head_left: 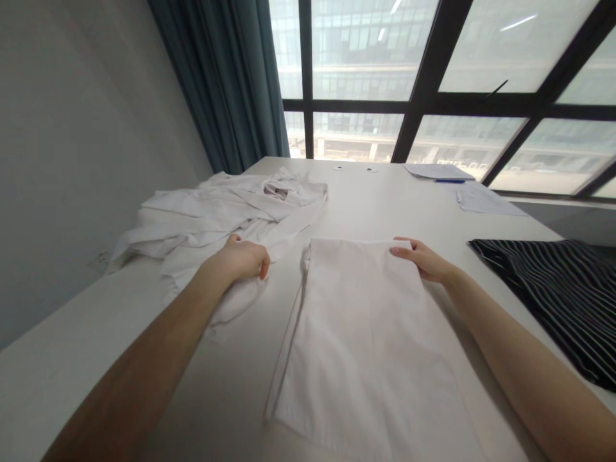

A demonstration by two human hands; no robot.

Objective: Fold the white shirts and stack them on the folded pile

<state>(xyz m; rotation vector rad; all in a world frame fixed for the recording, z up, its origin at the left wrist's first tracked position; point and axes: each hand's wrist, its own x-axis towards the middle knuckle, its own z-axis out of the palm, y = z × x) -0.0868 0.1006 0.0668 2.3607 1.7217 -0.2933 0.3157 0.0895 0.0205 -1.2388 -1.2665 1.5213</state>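
Observation:
A white garment (366,321), folded into a long panel, lies on the white table in front of me. My right hand (419,258) pinches its far right corner, thumb on top and fingers underneath. Left of the panel, my left hand (244,258) is closed with its fingers curled down on a loose piece of white cloth (240,298). That piece runs under my wrist, and whether it joins the folded garment cannot be made out. Layered edges show along the panel's left side.
A crumpled heap of white garments (206,208) covers the table's far left. Black striped fabric (558,282) lies at the right edge. Paper sheets (491,200) and a blue pen (450,181) are at the back right. Behind the white table (366,205) are windows and a blue curtain (235,77).

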